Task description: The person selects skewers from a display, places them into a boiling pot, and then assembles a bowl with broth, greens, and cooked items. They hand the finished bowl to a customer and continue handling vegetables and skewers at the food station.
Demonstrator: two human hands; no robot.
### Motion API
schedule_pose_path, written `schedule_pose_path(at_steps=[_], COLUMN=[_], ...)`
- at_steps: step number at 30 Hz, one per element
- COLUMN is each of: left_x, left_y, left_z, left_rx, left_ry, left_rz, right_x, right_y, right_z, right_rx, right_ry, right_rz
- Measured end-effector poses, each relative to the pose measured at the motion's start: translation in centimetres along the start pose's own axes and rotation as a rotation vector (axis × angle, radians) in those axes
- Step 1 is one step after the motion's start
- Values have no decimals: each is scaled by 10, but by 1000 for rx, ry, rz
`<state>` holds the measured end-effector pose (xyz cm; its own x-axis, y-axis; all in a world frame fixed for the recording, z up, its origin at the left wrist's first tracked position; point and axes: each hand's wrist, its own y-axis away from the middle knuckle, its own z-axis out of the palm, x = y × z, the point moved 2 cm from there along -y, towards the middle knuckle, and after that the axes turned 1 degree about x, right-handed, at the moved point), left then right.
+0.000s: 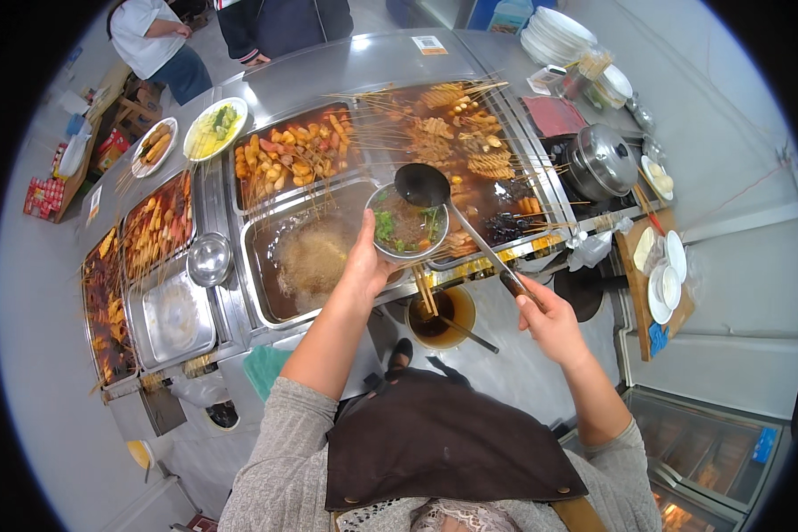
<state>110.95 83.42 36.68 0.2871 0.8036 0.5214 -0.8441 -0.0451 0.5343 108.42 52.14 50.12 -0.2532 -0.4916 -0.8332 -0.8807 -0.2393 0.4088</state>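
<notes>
My left hand (371, 263) holds a metal bowl (409, 233) at its rim and side; chopped green herbs and brown broth show inside. My right hand (550, 318) is closed around the dark handle of a long metal ladle (425, 185), whose dark round scoop hangs over the bowl's far edge. Left of the bowl, brown broth bubbles in a steel basin (312, 259). Beyond it lies a large tray of skewered food in dark broth (465, 159). Wooden chopsticks (425, 290) stick out below the bowl, near the counter's edge.
Below the counter stands a bucket of brown liquid (462, 319) with a rod in it. A lidded steel pot (598, 161) sits right, near stacked white plates (558, 36). Another skewer tray (292, 156) and a steel bowl (209, 259) lie left. Two people stand across the counter.
</notes>
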Motion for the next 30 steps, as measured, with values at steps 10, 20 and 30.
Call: schedule_pose_path(at_steps=[10,20,30], left_x=[16,116,263], left_y=[21,34,-1], left_z=[-14,-5,-11], left_rx=[29,129,122], left_ry=[-10,-105,-58], left_rz=[5,158,303], right_x=[20,51,55], right_y=[-6,-22,11], right_z=[17,71,133], right_rx=[198,27,-61], right_ry=[3,-674,-557], right_rz=[-315,213,229])
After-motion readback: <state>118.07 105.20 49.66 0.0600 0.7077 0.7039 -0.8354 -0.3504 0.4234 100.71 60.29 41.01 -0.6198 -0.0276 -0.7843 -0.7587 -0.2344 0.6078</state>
